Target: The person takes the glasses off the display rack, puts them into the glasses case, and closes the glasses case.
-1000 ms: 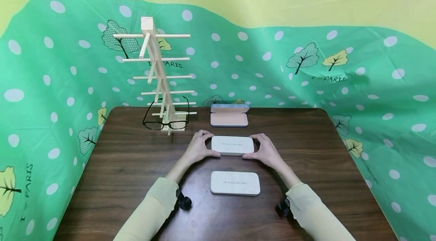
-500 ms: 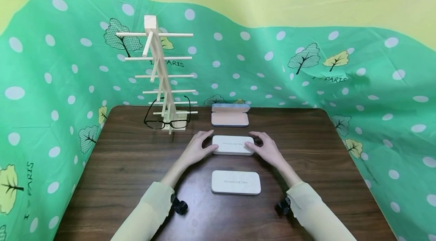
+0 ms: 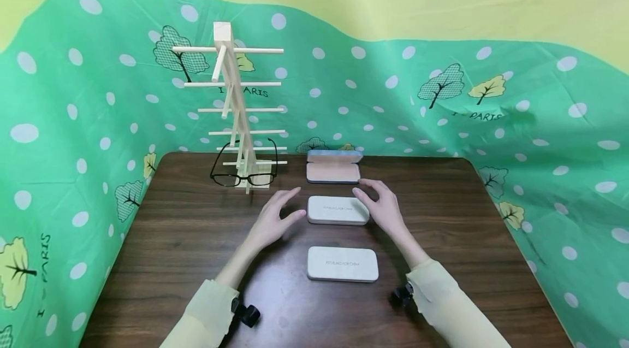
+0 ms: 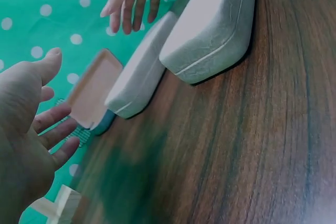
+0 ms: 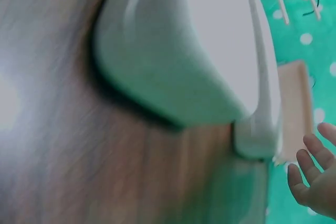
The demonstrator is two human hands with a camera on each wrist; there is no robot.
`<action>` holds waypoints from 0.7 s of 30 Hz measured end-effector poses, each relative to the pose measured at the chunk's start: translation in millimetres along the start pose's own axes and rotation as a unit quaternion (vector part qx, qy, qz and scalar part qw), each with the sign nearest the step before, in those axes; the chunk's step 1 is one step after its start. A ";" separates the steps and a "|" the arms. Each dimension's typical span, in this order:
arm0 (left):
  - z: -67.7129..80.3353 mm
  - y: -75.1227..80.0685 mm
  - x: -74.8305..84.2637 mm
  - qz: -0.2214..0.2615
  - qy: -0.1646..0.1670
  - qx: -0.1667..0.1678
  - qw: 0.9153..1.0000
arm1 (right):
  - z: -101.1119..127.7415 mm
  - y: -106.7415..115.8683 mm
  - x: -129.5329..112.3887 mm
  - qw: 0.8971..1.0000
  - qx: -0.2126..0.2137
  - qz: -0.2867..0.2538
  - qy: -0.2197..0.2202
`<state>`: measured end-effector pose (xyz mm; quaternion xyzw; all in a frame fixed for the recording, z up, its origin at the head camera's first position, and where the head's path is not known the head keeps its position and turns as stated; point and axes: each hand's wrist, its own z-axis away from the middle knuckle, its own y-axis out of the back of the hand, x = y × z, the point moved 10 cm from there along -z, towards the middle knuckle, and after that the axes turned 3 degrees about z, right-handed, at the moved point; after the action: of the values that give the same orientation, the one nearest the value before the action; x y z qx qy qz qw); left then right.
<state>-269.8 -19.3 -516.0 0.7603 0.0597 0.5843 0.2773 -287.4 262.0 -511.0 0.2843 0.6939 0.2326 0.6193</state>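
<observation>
Two closed white glasses cases lie on the table, the middle case (image 3: 338,210) behind the front case (image 3: 342,264). Behind them stands an opened glasses case (image 3: 333,172) with a pink lining and a blue outside. My left hand (image 3: 273,219) hovers left of the middle case with fingers spread, holding nothing. At that case's right end is my right hand (image 3: 384,207), its thumb over the corner in the head view and its fingers loosely extended. In the right wrist view the right hand (image 5: 317,174) shows relaxed, parted fingers with nothing in them.
A wooden display rack (image 3: 236,102) with several pegs stands at the back left. Black-framed glasses (image 3: 238,180) hang on its lowest part. Behind the dark wooden table (image 3: 187,260) hangs a green and yellow patterned cloth (image 3: 383,102).
Both hands have let go of the middle case. My left hand has drawn away to the left, and my right hand has lifted slightly up and back. The cases lie where they were.
</observation>
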 end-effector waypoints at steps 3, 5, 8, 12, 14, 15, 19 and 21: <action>4.0 6.5 7.9 0.008 -0.019 0.011 1.000 | -2.6 0.5 -14.9 1.000 0.007 -0.025 0.014; 6.4 10.8 12.5 0.014 -0.028 0.017 0.999 | -3.7 -0.7 -23.4 0.999 0.007 -0.038 0.019; 9.4 17.3 17.4 0.020 -0.032 0.025 0.999 | -5.1 -4.9 -34.7 0.998 0.003 -0.052 0.021; 14.0 26.7 24.4 0.027 -0.036 0.032 0.998 | -6.9 -10.9 -50.9 0.998 0.001 -0.057 0.026; 16.2 31.7 28.7 0.037 -0.047 0.036 0.998 | -8.2 -14.5 -59.9 0.997 0.000 -0.066 0.030; 17.3 34.3 31.0 0.042 -0.054 0.038 0.997 | -9.0 -16.4 -64.0 0.997 -0.001 -0.070 0.032; 23.7 47.9 39.5 0.062 -0.088 0.060 0.992 | -11.6 -27.1 -81.5 0.995 -0.009 -0.093 0.037; 27.8 56.5 42.6 0.070 -0.101 0.075 0.990 | -12.4 -33.0 -90.3 0.994 -0.014 -0.098 0.039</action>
<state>-244.2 -58.8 -456.3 0.8363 0.0218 0.5167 0.1822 -296.9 176.7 -466.0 0.1963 0.7389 0.1915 0.6154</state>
